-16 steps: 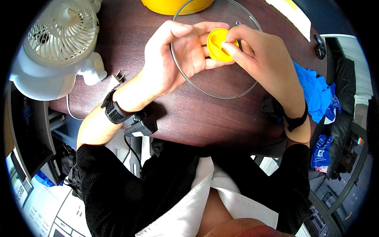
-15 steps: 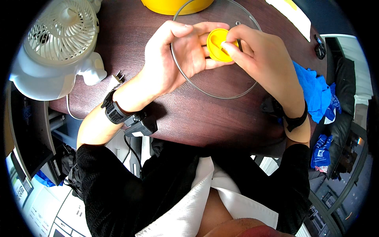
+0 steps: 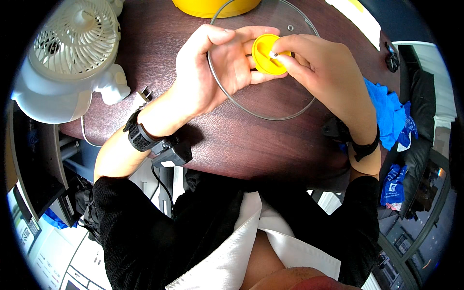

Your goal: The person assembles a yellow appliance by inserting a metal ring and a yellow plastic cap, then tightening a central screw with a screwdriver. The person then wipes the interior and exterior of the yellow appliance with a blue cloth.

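Observation:
A round yellow knob [image 3: 263, 62] lies against the fingers of my left hand [image 3: 205, 70], which hold it from behind; the palm faces up and the thumb stands apart. My right hand [image 3: 316, 60] pinches a small metal screw [image 3: 274, 54] between thumb and forefinger, over the middle of the knob's recessed side. The right hand's other fingers curl out of sight. A clear glass lid with a metal rim [image 3: 263, 116] spans this area, its rim line crossing the left palm. A small metal-ringed hole [image 3: 290, 28] shows in the glass beyond the knob.
A white fan [image 3: 72, 53] stands at the left of the dark wooden table [image 3: 232, 145], near a plug [image 3: 142, 96]. At the far edge sits a yellow round container [image 3: 217, 8]. A blue cloth [image 3: 384, 113] lies on the right, and a paper sheet [image 3: 357, 21] at the back right.
My right hand has shifted slightly to the right and its fingers have opened up a little, showing the screw tip. The knob and my left hand have barely moved.

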Demonstrator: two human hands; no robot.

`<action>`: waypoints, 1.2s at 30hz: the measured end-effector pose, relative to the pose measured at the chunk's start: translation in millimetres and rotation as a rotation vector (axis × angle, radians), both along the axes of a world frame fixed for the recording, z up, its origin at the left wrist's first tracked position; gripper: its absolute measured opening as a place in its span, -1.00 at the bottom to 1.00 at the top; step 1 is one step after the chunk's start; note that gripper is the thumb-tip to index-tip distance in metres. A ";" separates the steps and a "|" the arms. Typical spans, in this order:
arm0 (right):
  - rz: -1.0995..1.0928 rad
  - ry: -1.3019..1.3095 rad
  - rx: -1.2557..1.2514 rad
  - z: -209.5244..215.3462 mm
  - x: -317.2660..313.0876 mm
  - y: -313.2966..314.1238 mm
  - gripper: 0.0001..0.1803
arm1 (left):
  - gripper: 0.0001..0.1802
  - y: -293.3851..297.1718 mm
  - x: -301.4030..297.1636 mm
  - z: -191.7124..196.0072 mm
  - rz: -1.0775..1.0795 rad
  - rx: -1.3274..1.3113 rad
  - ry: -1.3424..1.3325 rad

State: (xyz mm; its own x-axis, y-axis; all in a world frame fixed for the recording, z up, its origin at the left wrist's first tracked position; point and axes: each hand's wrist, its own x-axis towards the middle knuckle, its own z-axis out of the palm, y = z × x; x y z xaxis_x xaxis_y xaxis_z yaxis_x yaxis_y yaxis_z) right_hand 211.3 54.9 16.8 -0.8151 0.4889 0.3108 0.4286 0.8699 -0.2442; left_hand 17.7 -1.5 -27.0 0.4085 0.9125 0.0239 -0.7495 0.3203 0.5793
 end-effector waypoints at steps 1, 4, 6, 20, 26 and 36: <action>0.002 -0.007 0.004 0.0 -0.1 0.1 -0.84 | -0.25 -0.2 0.0 0.0 0.001 -0.001 -0.002; -0.003 -0.025 0.005 -0.2 0.4 0.3 -0.83 | -0.25 0.4 0.7 -1.1 0.000 0.001 -0.006; -0.011 -0.029 -0.008 0.6 -0.7 -0.1 -0.81 | -0.25 -0.1 0.7 -1.4 0.002 0.010 -0.004; 0.018 -0.020 0.026 -1.6 -1.6 1.3 -0.88 | -0.24 -0.2 0.6 -1.3 -0.005 -0.008 0.001; 0.004 -0.020 0.033 -3.1 -1.8 1.3 -0.87 | -0.24 -0.4 1.1 -1.6 0.005 0.001 0.017; -0.023 -0.027 0.006 -7.4 -1.2 2.4 -0.83 | -0.25 0.1 1.6 -3.3 0.001 -0.019 0.019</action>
State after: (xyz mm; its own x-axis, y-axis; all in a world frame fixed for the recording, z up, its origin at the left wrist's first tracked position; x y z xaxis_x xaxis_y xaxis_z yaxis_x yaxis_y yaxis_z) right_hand 210.1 57.2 9.3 -0.8120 0.5054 0.2919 0.4545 0.8614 -0.2269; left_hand 19.3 -1.4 -30.3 0.4078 0.9131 -0.0008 -0.7388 0.3305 0.5873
